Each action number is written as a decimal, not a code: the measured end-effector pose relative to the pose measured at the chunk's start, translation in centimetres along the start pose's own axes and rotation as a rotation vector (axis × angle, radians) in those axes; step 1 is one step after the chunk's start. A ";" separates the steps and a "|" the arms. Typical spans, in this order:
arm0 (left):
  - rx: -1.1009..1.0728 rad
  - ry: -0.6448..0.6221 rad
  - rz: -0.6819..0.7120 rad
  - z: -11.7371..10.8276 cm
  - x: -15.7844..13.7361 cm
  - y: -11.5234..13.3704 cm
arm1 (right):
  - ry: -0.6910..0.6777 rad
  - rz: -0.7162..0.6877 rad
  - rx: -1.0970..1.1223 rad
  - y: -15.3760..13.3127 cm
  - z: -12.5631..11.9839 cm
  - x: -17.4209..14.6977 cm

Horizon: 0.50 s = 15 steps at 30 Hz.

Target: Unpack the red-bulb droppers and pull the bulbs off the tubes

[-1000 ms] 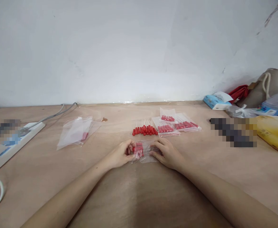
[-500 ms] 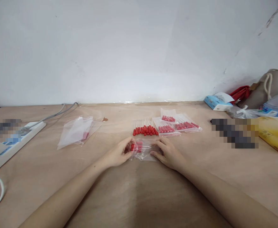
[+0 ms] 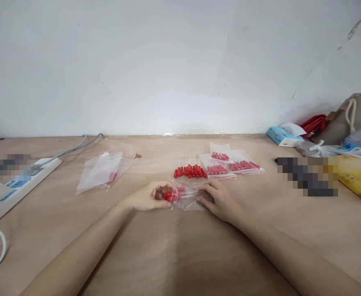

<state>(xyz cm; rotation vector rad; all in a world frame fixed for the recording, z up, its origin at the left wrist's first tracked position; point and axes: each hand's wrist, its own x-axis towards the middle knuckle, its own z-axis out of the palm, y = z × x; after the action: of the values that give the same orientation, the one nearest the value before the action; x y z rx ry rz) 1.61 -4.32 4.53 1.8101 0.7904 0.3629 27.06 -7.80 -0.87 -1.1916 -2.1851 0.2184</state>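
Bag: here it is, the clear bag [image 3: 190, 202] lying flat between the two hands, on the near side of the loose sticks [image 3: 190, 171].
Red heads: at the bag's left end, the heads [image 3: 167, 196] poke out toward the left palm, just right of it; the left hand is plainly the nearer.
Long axis: sideways, heads left, pale shafts running right into the bag, toward the right fingers.
Left hand: the left hand [image 3: 165, 196] makes a C, thumb on the near side, fingers curled on the far side, tips at the bag's edge; whether they pinch film or heads, I can't tell.
Right hand: and the right hand [image 3: 200, 195] has thumb and fingertips gripping the bag's right end, knuckles arched.
Forearms: both slant in from the lower corners, wrists low to the table [image 3: 155, 250].
Beyond: filled bags [image 3: 217, 169] sit past the right hand.
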 end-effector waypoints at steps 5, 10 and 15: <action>0.066 0.076 0.000 0.1 0.2 -0.5 | 0.006 -0.004 0.014 0.0 0.0 0.0; 0.005 0.117 -0.021 0.0 0.5 -0.6 | 0.009 -0.001 0.016 0.0 0.0 0.0; -0.138 0.114 -0.114 -1.6 0.0 -0.9 | 0.018 -0.003 0.015 0.0 0.0 0.0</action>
<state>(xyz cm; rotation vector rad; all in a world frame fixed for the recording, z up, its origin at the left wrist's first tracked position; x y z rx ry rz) 0.33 -3.02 4.36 1.6195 0.9209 0.4385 27.06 -7.80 -0.85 -1.1774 -2.1660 0.2217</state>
